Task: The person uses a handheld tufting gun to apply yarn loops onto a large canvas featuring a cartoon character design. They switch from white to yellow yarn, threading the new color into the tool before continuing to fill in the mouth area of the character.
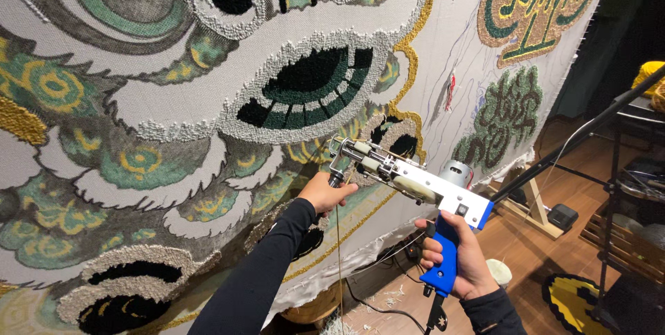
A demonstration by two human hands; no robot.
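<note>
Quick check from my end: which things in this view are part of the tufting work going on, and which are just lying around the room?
In use:
- tufting gun, blue grip in the right hand
- left hand on the gun's front handle
- stretched tufting cloth with the patterned pile
- yarn strand hanging below the gun

Lying about:
- yellow and black rug piece on the floor
- yarn scraps
- black rack
</note>
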